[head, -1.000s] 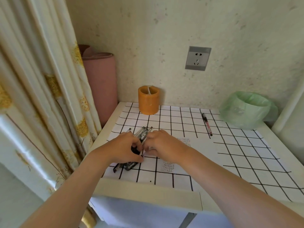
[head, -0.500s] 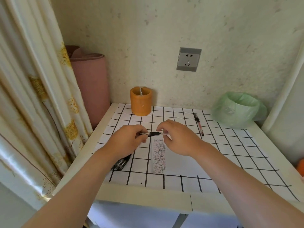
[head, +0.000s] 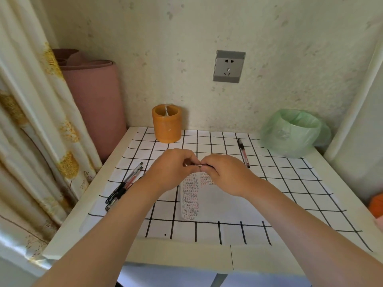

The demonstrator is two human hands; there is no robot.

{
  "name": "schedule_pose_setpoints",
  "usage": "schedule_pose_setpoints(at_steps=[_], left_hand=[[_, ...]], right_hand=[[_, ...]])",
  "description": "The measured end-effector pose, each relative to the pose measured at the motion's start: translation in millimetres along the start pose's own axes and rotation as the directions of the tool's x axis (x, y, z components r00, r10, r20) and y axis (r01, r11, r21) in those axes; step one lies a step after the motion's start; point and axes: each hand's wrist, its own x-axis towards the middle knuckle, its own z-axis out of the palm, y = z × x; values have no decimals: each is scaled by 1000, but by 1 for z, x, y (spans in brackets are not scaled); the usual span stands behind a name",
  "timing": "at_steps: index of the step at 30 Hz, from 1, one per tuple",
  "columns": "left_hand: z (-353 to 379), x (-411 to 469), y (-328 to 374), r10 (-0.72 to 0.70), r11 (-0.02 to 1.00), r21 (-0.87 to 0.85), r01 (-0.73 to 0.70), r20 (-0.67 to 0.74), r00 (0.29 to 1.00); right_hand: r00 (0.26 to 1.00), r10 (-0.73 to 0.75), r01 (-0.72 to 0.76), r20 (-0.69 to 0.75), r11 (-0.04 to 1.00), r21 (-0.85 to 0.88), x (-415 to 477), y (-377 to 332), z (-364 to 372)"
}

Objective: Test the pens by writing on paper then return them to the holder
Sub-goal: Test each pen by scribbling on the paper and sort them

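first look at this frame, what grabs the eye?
The left hand and right hand meet mid-table, pinching a pen between them over the far end of the written-on paper. Behind them an orange holder stands by the wall. A bunch of pens lies near the table's left edge, and a green-lined bin sits in the far right corner.

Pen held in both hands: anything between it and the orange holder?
Nothing visible. Only bare grid sheet lies between the held pen and the holder. Loose pens lie off to the left, a single pen to the right, both clear.
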Motion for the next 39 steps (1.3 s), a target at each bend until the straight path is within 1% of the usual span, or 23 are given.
schedule_pose_setpoints(at_steps=[5, 8, 10, 12, 14, 15, 16, 17, 18, 19, 20, 21, 23, 26, 28, 31, 36, 39], left_hand=[[6, 10, 1, -34, 999, -15, 34, 44, 998], [6, 12, -1, -36, 999, -18, 36, 42, 999], [7, 11, -4, -35, 998, 45, 34, 30, 999], [6, 10, -7, -53, 984, 173, 47, 30, 998], [4, 8, -11, -81, 962, 266, 62, 60, 995], [4, 8, -13, -97, 954, 294, 68, 86, 992], [4, 8, -15, -114, 946, 315, 73, 116, 987], [4, 8, -17, -128, 938, 339, 73, 145, 981], [4, 7, -18, -135, 929, 365, 66, 168, 977], [5, 7, -19, -135, 920, 388, 55, 182, 974], [7, 8, -20, -128, 915, 401, 42, 190, 973], [8, 9, -22, -116, 915, 403, 28, 197, 973], [12, 11, -23, -86, 921, 390, -6, 218, 972], [19, 12, -24, -45, 930, 363, -62, 278, 960], [22, 10, -27, -32, 938, 337, -79, 312, 950], [24, 10, -30, -11, 928, 358, -103, 304, 953], [26, 11, -32, 0, 919, 378, -115, 291, 957], [27, 11, -32, 14, 925, 360, -122, 288, 958]], right_hand=[[996, 39, -45, -74, 995, -84, -6, 13, -2], [994, 93, -95, -51, 995, -38, -6, 18, 0], [990, 137, -138, 25, 990, 23, -7, 22, 3], [979, 184, -196, 83, 966, 169, -10, 27, 5], [971, 226, -239, 77, 913, 331, -11, 29, 6], [965, 257, -258, 59, 870, 421, -11, 29, 6], [954, 297, -273, 42, 803, 529, -10, 29, 6], [940, 340, -284, 41, 706, 649, -9, 28, 5], [924, 378, -290, 63, 585, 758, -8, 27, 4], [912, 399, -291, 95, 466, 835, -7, 26, 4], [905, 406, -292, 124, 383, 877, -6, 27, 4], [901, 412, -291, 137, 339, 895, -6, 28, 5], [894, 424, -287, 141, 302, 909, -6, 27, 10], [898, 411, -291, 156, 288, 912, -6, 25, 17], [897, 402, -326, 185, 315, 891, -7, 24, 22], [905, 386, -356, 181, 452, 818, -10, 22, 27], [922, 350, -356, 166, 598, 718, -10, 20, 33], [949, 298, -292, 102, 709, 642, -11, 19, 36]])
